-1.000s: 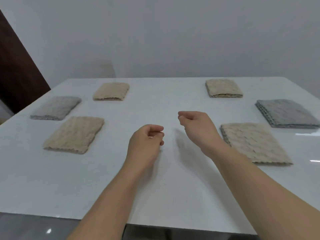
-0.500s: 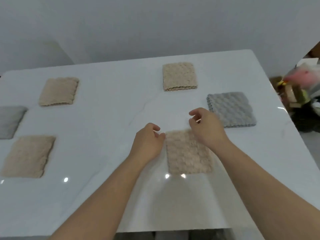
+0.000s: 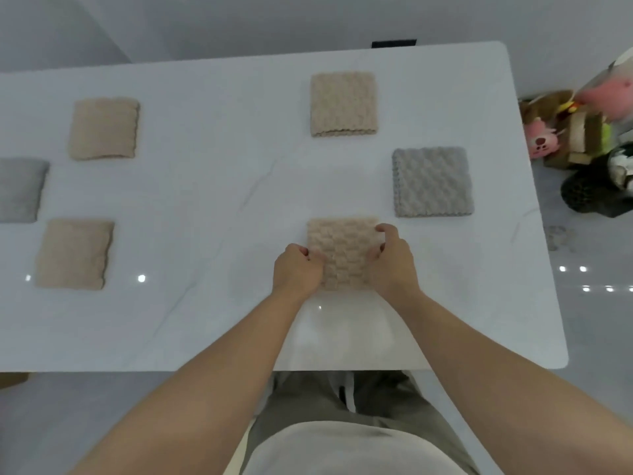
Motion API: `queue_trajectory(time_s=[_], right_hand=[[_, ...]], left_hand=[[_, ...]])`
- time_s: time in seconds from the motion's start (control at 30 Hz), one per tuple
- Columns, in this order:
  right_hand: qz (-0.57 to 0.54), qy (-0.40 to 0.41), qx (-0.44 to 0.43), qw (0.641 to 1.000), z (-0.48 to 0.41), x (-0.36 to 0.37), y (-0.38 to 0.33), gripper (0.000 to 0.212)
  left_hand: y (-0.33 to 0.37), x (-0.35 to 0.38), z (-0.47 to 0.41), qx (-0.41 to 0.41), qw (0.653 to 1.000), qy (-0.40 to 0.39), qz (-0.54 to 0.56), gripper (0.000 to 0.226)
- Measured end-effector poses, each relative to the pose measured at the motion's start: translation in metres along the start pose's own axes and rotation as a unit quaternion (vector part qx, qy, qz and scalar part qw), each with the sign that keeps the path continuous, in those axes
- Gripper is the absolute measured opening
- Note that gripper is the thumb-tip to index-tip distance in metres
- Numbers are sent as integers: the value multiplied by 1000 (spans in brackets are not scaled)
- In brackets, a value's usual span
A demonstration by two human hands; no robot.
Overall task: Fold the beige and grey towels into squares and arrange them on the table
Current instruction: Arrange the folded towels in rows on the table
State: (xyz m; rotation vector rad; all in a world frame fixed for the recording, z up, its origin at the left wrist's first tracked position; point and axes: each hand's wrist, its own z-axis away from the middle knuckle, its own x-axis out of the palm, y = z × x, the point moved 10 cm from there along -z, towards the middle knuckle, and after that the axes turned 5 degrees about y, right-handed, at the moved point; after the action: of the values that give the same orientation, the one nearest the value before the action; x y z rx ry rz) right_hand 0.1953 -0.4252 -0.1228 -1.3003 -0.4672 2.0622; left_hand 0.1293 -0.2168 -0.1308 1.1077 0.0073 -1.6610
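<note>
Beige towel [image 3: 343, 246] between left hand [image 3: 297, 269], right hand [image 3: 394, 262]; both grip edges.

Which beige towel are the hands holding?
The right-side beige towel nearest the person: left hand and right hand grip its edges. None other is touched.

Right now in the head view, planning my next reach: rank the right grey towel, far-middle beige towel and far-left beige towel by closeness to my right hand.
1. Right grey towel, just beyond the right hand.
2. Far-middle beige towel, farther back.
3. Far-left beige towel, opposite side.
</note>
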Motion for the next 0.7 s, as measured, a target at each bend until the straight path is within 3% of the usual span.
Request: queue_trajectory(time_s=[0.1,0.33,0.43,0.5,0.7], right_hand=[[26,-4,-26,999,8,11,-7,47],[23,13,-81,996,21,37,-22,46],[17,149,-128,980,27,18,-29,45],[25,193,-210,958,31,18,-43,43],[163,89,-339,922,21,76,-54,56]], left_hand=[[-10,0,-1,5,1000,10,13,32],[-34,-38,0,34,996,82,27,47],[-4,-55,14,197,957,202,-71,49],[20,-45,24,307,918,222,-113,49],[34,20,1,400,888,138,-180,53]])
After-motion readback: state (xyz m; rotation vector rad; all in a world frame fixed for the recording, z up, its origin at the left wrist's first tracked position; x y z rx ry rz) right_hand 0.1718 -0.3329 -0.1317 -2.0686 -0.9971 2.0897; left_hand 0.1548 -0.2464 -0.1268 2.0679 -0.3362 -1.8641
